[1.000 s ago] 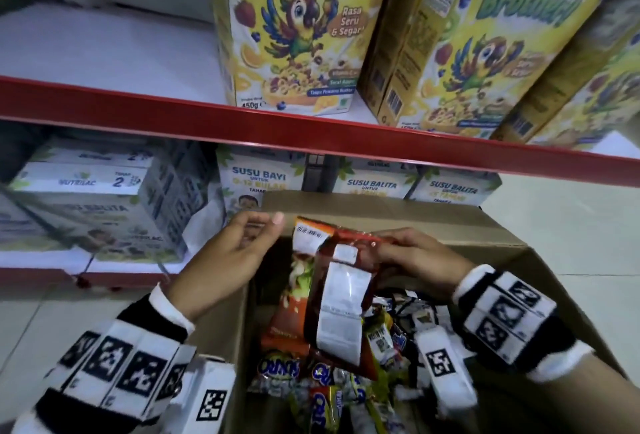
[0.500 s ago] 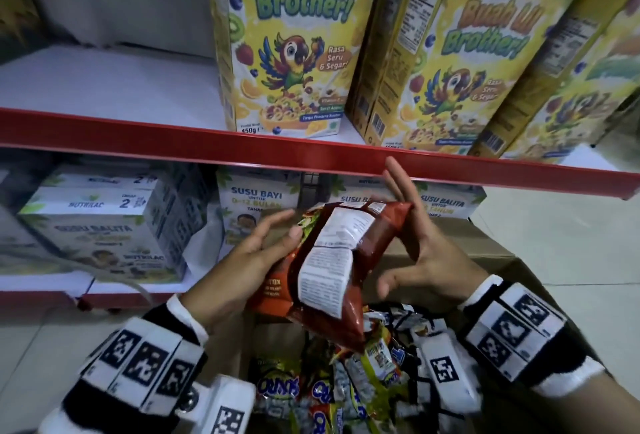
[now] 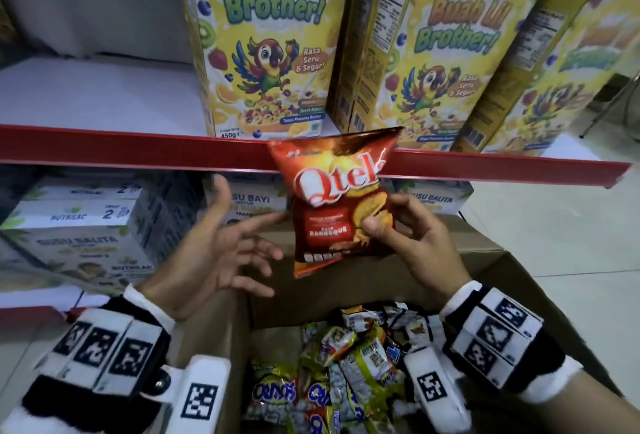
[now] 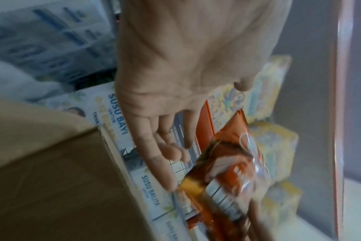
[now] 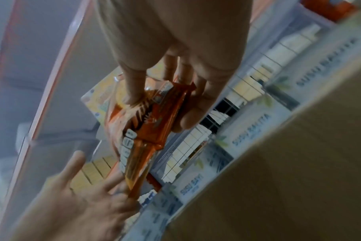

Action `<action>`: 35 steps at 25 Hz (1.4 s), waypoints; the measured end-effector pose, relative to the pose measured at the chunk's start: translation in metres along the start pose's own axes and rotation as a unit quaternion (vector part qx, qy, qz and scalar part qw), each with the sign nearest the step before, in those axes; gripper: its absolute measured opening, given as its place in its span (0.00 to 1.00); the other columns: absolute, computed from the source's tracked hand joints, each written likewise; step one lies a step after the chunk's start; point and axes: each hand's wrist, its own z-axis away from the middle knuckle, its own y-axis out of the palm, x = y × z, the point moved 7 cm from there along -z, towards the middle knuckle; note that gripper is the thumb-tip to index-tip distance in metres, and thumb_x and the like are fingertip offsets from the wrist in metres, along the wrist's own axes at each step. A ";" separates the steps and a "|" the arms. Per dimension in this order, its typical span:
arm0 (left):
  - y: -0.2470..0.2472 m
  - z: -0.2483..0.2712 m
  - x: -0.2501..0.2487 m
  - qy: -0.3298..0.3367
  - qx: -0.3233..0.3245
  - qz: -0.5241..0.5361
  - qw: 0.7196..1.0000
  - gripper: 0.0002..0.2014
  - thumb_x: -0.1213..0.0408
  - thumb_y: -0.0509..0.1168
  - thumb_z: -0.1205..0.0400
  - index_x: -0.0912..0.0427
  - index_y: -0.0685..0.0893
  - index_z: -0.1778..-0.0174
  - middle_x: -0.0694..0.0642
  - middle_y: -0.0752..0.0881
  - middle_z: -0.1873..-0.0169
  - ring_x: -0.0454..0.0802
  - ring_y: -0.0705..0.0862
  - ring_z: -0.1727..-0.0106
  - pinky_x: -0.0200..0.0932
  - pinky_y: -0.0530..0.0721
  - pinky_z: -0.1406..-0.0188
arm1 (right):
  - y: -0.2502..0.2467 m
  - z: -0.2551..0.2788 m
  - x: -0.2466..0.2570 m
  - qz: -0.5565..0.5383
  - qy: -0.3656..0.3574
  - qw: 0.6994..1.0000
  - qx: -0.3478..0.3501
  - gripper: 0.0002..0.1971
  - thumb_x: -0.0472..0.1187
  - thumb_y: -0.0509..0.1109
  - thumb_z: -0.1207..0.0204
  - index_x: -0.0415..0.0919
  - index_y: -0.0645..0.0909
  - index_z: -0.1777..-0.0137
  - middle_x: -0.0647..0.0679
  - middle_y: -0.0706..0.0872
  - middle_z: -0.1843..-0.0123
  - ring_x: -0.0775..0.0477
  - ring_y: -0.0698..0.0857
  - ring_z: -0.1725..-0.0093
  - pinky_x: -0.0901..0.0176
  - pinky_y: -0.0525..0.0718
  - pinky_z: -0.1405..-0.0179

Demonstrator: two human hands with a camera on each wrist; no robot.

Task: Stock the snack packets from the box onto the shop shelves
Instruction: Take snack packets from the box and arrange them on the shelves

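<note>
A red-orange Qtela snack packet (image 3: 332, 201) stands upright in the air above the open cardboard box (image 3: 485, 260), its front facing me and its top overlapping the red shelf edge (image 3: 138, 153). My right hand (image 3: 398, 233) pinches the packet's lower right part between thumb and fingers, which also shows in the right wrist view on the packet (image 5: 142, 130). My left hand (image 3: 228, 243) is spread, palm up, just left of the packet, its fingertips near the packet's edge; in the left wrist view the packet (image 4: 227, 171) lies just past those fingers (image 4: 165, 163). Several small snack packets (image 3: 339, 364) fill the box.
Yellow cereal boxes (image 3: 270, 42) stand on the upper white shelf, with bare shelf (image 3: 86, 94) to their left. White milk-formula cartons (image 3: 79, 226) fill the lower shelf behind the box. Tiled floor (image 3: 554, 226) lies to the right.
The packet has been raised and turned from label side to printed front, now upright before the shelf edge. My left hand has come off it and spread; my right hand alone holds it.
</note>
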 end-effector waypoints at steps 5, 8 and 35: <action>0.034 -0.001 -0.001 0.139 -0.015 -0.039 0.989 0.42 0.29 0.75 0.48 0.47 0.81 0.40 0.46 0.91 0.47 0.46 0.90 0.47 0.35 0.87 0.57 | 0.029 0.016 -0.028 -0.131 0.114 0.983 0.055 0.25 0.49 0.81 0.44 0.42 0.78 0.49 0.45 0.89 0.47 0.41 0.90 0.51 0.49 0.88 0.71; 0.032 -0.003 -0.001 0.185 -0.075 -0.051 0.978 0.40 0.30 0.76 0.50 0.44 0.83 0.44 0.44 0.91 0.49 0.45 0.90 0.49 0.33 0.87 0.60 | 0.036 0.019 -0.033 -0.127 0.125 0.982 0.064 0.25 0.49 0.81 0.42 0.43 0.77 0.47 0.48 0.90 0.48 0.41 0.90 0.50 0.48 0.89 0.71; -0.020 -0.024 0.024 0.153 -0.164 -0.053 0.973 0.22 0.44 0.70 0.35 0.46 0.83 0.46 0.45 0.92 0.53 0.45 0.91 0.52 0.40 0.90 0.55 | 0.015 0.043 -0.256 0.706 0.119 0.599 0.358 0.19 0.43 0.63 0.19 0.39 0.77 0.30 0.37 0.62 0.21 0.37 0.62 0.23 0.41 0.66 0.27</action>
